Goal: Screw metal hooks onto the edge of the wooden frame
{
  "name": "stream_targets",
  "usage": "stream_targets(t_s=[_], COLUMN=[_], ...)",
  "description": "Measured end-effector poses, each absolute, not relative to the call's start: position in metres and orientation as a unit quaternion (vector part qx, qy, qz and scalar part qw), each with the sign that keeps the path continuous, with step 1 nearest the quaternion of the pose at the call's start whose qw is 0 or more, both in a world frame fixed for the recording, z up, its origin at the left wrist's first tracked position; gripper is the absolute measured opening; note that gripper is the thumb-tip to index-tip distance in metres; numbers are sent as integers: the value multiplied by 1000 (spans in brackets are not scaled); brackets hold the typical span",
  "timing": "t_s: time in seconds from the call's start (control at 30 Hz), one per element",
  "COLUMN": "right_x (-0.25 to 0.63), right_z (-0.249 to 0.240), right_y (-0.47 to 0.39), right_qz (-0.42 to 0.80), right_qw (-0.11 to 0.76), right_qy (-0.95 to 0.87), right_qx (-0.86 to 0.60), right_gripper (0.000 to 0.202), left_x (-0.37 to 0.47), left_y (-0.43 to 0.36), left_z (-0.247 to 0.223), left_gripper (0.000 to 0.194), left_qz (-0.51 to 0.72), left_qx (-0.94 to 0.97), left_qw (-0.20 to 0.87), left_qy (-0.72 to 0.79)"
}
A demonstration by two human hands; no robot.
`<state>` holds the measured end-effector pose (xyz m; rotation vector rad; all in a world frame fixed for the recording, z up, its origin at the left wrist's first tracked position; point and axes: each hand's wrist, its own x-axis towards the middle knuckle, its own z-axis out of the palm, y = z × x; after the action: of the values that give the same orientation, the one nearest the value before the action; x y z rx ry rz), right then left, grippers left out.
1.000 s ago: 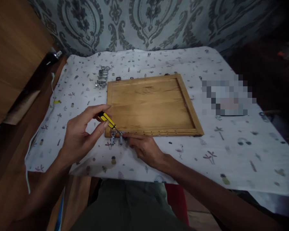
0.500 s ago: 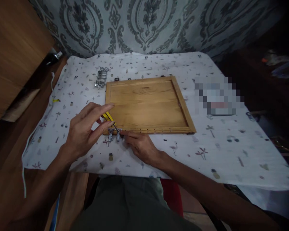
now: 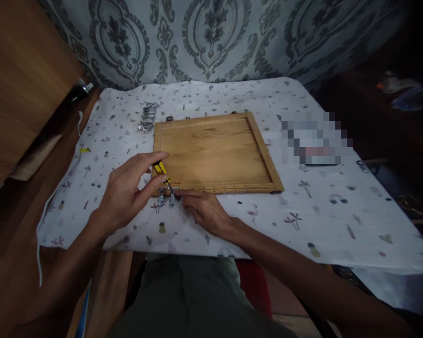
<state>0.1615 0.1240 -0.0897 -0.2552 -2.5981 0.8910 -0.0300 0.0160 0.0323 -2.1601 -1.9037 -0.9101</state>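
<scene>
My left hand [image 3: 125, 188] is closed around a screwdriver [image 3: 161, 169] with a yellow and black handle, gripped between thumb and fingers. Its shaft slants down to a metal hinge [image 3: 172, 200] at the near left corner of a framed wooden panel [image 3: 211, 150]. Two metal parts of the hinge stick out past the panel's near edge. My right hand [image 3: 206, 211] is closed, index finger stretched to the hinge's right end and the other fingers folded; its thumb is hidden. Small dark holes or screws run along the panel's near rail.
Several metal hinges [image 3: 148, 116] lie in a row behind the panel's left corner. A blurred-out object [image 3: 315, 141] lies to the right on the printed tablecloth [image 3: 324, 225]. A white cord [image 3: 44, 220] hangs along the table's left edge. A patterned curtain [image 3: 215, 42] hangs behind.
The screwdriver handle has turned a little and stands slightly more upright in my left hand. My right hand keeps its place at the hinge. The whole view has shifted slightly.
</scene>
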Motion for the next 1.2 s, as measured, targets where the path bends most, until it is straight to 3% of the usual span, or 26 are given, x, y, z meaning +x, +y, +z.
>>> stream_targets(t_s=[0.17,0.4,0.6,0.73,0.93,1.2], right_x=[161,161,160,159,159,160], right_z=[-89,-89,-89,-91,-88,-81], right_y=[124,125,122,120,123,124], right_qz=[340,353,245,191,257,319], right_qw=[183,196,177,166,182,180], right_qy=[-918,-909,-949,-964,-945,-925], right_qx=[-93,-101,-92,-84,-87,-98], right_gripper=[35,35,32,33,31,32], left_x=[-25,-28,-21,-21,-25,-21], left_y=[18,12,12,12,9,13], left_z=[32,38,30,34,37,31], left_gripper=[24,33,23,28,35,22], left_qz=[-329,-305,-345,-339,-315,-353], left_qx=[-708,-716,-694,-697,-710,-681], left_qw=[82,51,98,77,29,45], left_qy=[-620,-626,-625,-627,-629,-639])
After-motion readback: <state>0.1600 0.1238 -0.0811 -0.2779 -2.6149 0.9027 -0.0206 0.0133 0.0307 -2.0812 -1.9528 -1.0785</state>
